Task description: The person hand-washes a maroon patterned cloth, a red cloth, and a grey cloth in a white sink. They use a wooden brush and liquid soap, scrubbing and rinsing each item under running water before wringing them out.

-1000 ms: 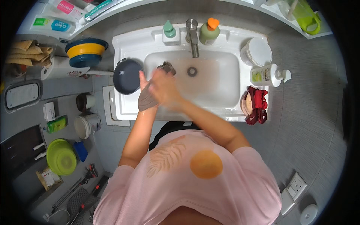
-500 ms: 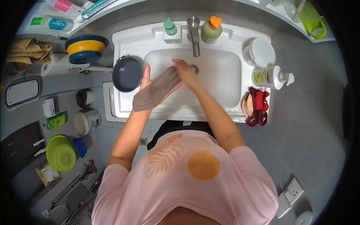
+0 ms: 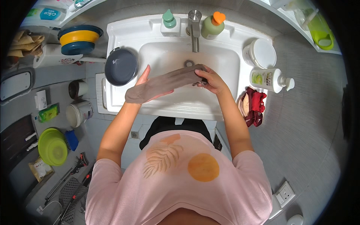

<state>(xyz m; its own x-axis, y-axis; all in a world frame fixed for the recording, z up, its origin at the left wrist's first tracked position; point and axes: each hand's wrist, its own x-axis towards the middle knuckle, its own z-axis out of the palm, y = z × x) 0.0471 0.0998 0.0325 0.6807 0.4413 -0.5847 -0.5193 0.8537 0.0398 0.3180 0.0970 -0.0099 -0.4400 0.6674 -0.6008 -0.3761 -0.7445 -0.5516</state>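
A thin, wet-looking grey-brown stocking (image 3: 165, 83) stretches slantwise over the near left part of the white sink (image 3: 225, 75). My left hand (image 3: 144, 76) lies flat beneath it, thumb sticking up and fingertips showing past the near edge; the stocking drapes across its palm and wrist. Pinched between the thumb and fingers of my right hand (image 3: 212, 80) is the bunched, darker end of the stocking. Behind both hands stands the metal faucet (image 3: 194, 30), above the drain (image 3: 188, 63). The palm of my left hand is mostly hidden by the fabric.
A dark grey basin (image 3: 121, 66) sits on the sink's left ledge. Two pump bottles, white-green (image 3: 170, 25) and green-orange (image 3: 212, 27), flank the faucet. On the right ledge are a white tub (image 3: 262, 53), a white pump bottle (image 3: 267, 80) and folded dark-red cloth (image 3: 255, 107).
My right hand has moved right, from over the stocking by the drain to gripping its end. The stocking is now drawn out longer, while my left hand stays under it.
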